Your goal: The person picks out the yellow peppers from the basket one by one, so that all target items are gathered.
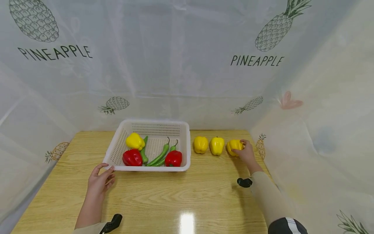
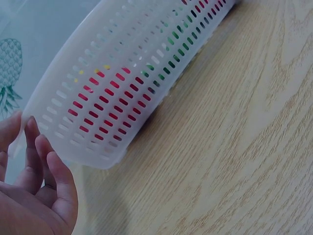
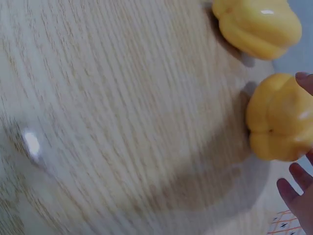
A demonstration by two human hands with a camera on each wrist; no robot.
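Note:
A white perforated plastic basket point(image 1: 187, 146) stands at the back of the wooden table. My left hand point(image 1: 98, 180) pinches its near left corner between thumb and fingertips, as the left wrist view also shows. Inside lie a yellow bell pepper point(image 1: 135, 141), a red one on the left point(image 1: 132, 158), another red one on the right point(image 1: 173, 158) and several green chili peppers point(image 1: 160, 156). To the basket's right, three yellow bell peppers form a row. My right hand point(image 1: 247, 152) holds the rightmost yellow bell pepper point(image 1: 234, 147), thumb and fingers on opposite sides.
The other two yellow bell peppers, one beside the basket point(image 1: 200, 144) and one in the middle of the row point(image 1: 217, 145), sit on the table point(image 1: 181, 195). A pale pineapple-print sheet point(image 1: 175, 65) hangs behind the table and along its sides.

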